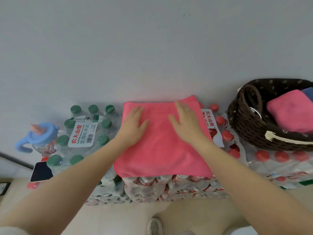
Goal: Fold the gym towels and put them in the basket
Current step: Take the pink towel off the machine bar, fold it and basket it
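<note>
Both hands lie flat and relaxed, grasping nothing: the left hand [133, 124] and right hand [185, 122] press palms down on the pink towel [162, 150], which is spread over shrink-wrapped packs of water bottles [81, 133] serving as the surface. The step looks like smoothing before a fold; it would go best with the palms sweeping outward to flatten creases, then edges matched corner to corner so the fold stays square on the bumpy caps. To the right, the dark woven basket [250, 126] already holds a folded pink towel [291, 112] and a blue one [308, 93]. A blue-lidded cup [42, 134] and a phone [41, 172] sit left. A plain grey wall [152, 48] rises behind.
</note>
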